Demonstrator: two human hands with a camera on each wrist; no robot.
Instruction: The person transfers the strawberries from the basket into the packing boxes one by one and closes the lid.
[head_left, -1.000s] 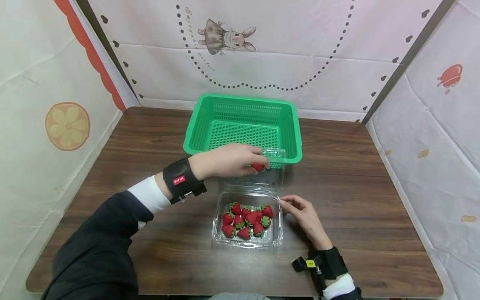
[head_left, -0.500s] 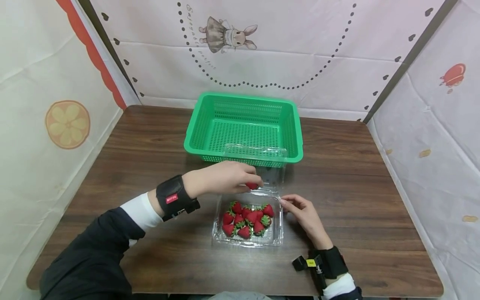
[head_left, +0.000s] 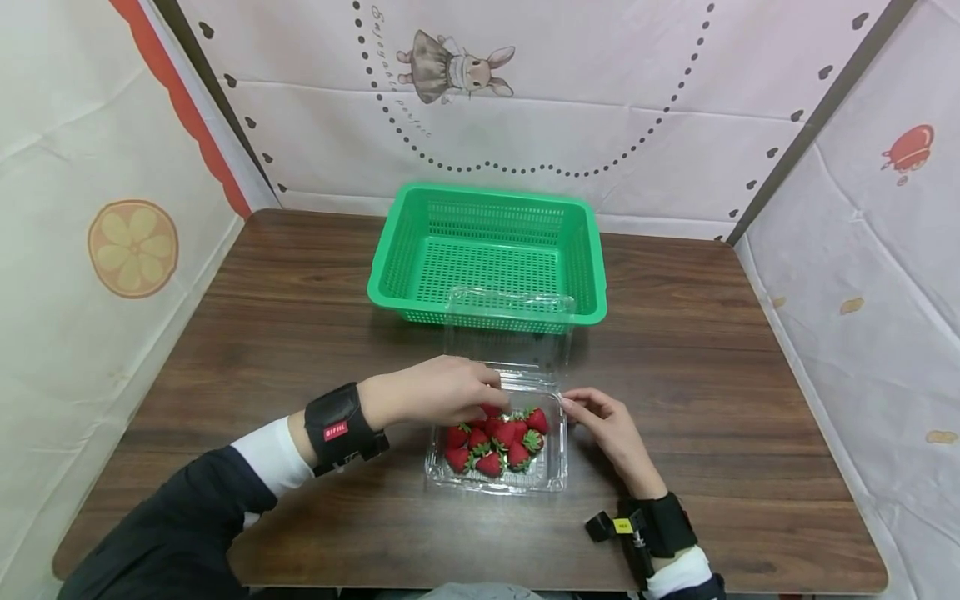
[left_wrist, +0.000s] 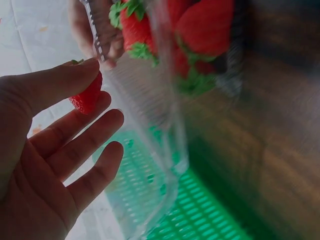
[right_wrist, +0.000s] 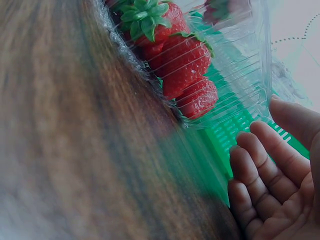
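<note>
My left hand (head_left: 438,390) pinches a red strawberry (left_wrist: 88,96) between thumb and forefinger, over the far left part of a clear plastic clamshell box (head_left: 553,473). In the left wrist view, the other three fingers stay spread away from the fruit. Several strawberries (head_left: 517,454) with green leaves lie inside the box. Its hinged lid (head_left: 506,346) is folded back, the far end lying over the near rim of the basket. At the box's right rim, my right hand (head_left: 611,429) holds the edge between thumb and fingertip.
A green plastic basket (head_left: 487,200) stands behind the box on the brown wooden table (head_left: 712,375). White printed cloth (head_left: 585,75) hangs at the back and on both sides.
My left hand has come from above the lid, near the basket, towards me and down into the box with the strawberry. My right hand has stayed at the rim.
</note>
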